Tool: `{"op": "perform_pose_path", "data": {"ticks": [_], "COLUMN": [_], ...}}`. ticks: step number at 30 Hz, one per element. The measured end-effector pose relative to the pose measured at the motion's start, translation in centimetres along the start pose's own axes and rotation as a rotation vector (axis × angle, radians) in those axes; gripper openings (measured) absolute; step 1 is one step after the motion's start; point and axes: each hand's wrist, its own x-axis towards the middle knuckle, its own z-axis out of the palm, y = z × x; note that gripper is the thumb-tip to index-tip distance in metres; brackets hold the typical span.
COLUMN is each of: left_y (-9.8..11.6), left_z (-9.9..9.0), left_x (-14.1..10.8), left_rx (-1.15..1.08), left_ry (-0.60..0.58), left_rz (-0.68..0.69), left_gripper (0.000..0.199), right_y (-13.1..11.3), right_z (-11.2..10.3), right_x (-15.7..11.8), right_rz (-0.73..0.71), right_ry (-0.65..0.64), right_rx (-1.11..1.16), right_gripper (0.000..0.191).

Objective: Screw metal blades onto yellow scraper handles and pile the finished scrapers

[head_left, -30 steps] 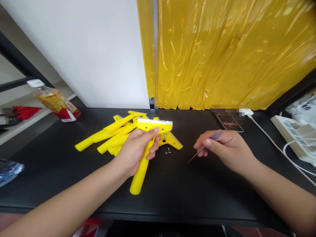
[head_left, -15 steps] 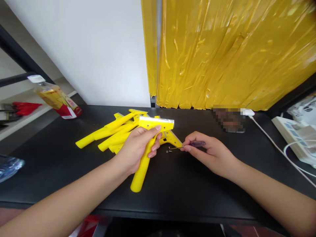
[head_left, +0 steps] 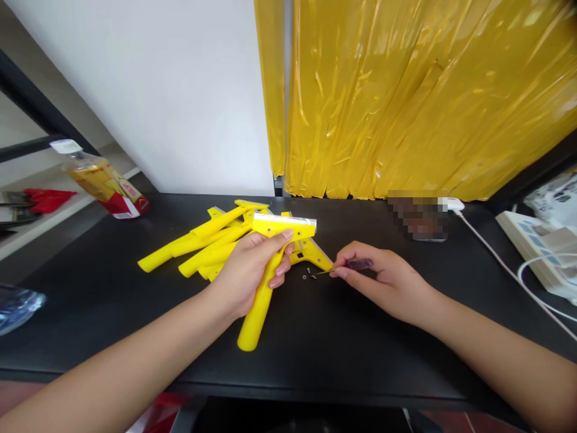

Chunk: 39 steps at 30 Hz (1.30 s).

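A yellow scraper with a metal-edged head is in my left hand, whose fingers wrap its neck while the thumb lies near the head. My right hand is closed on a small screwdriver with a dark purple handle; its thin shaft points left at the tabletop. By the tip lie a few tiny screws and a small nut. Several more yellow scrapers are heaped behind my left hand, partly hidden by it.
At the back left stands a drink bottle. A blurred-out phone-like object lies at the back right with a white cable. A power strip is at the far right of the black tabletop. Yellow film hangs behind.
The screwdriver tip has shifted slightly right and down among the small screws. The left hand and its scraper are almost unmoved.
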Motion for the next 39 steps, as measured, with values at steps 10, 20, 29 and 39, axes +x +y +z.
{"op": "perform_pose_path", "data": {"ticks": [10, 20, 29, 39], "left_y": [0.0, 0.1, 0.2, -0.1], "left_z": [-0.1, -0.2, 0.0, -0.3], "left_x": [0.0, 0.1, 0.0, 0.2], "left_rx": [0.015, 0.025, 0.028, 0.012], "left_ry": [-0.015, -0.004, -0.004, -0.012], "left_rz": [-0.003, -0.02, -0.022, -0.022], "left_gripper": [0.031, 0.032, 0.033, 0.03], "right_y": [-0.4, -1.1, -1.1, -1.1], "right_z": [-0.5, -1.1, -1.2, -1.4], "right_x": [-0.2, -0.5, -0.5, -0.6], "right_rz": [-0.015, -0.087, -0.097, -0.071], "right_ry": [0.023, 0.054, 0.05, 0.054], "right_rx": [-0.015, -0.073, -0.075, -0.104], "right_gripper": [0.018, 0.01, 0.009, 0.014]}}
